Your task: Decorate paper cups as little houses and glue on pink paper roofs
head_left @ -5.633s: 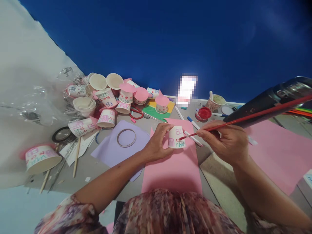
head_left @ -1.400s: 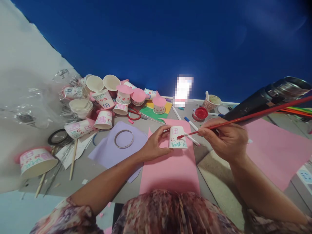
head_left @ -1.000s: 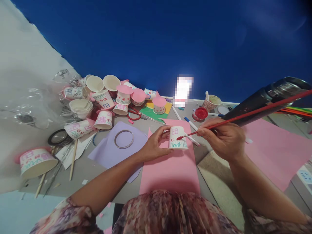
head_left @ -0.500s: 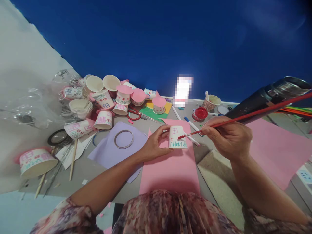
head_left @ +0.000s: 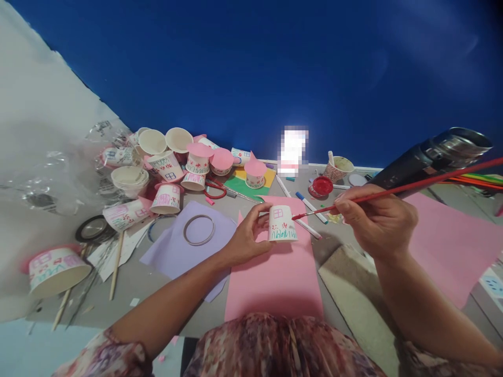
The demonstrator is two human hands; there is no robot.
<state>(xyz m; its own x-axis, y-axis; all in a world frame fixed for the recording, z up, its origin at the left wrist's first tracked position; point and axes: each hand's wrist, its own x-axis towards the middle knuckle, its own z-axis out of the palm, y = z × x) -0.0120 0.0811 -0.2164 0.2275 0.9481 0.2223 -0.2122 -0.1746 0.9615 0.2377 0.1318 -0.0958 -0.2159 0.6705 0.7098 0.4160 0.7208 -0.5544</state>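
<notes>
My left hand (head_left: 251, 233) grips a white paper cup (head_left: 282, 224) turned upside down, thumb low and fingers round its left side. The cup carries a pink window, small red marks and a wavy green band along its rim. My right hand (head_left: 379, 220) holds a long red paintbrush (head_left: 396, 195), its handle pointing up to the right. The red bristles are at the cup's upper right edge; whether they touch it I cannot tell. Beneath the cup lies a pink sheet (head_left: 275, 285). A small pot of red paint (head_left: 321, 187) stands beyond the brush.
Several decorated cups (head_left: 166, 199) crowd the back left beside clear plastic wrapping (head_left: 51, 178). A purple sheet (head_left: 165, 251) bears a ring (head_left: 199, 230). Markers (head_left: 310, 206) lie behind the cup. At right are a dark flask (head_left: 428, 157), a beige cloth (head_left: 353, 293) and another pink sheet (head_left: 451, 246).
The brush tip has moved from the cup's front face to its right edge. My right hand has shifted slightly right, and the cup has shifted slightly left in my left hand.
</notes>
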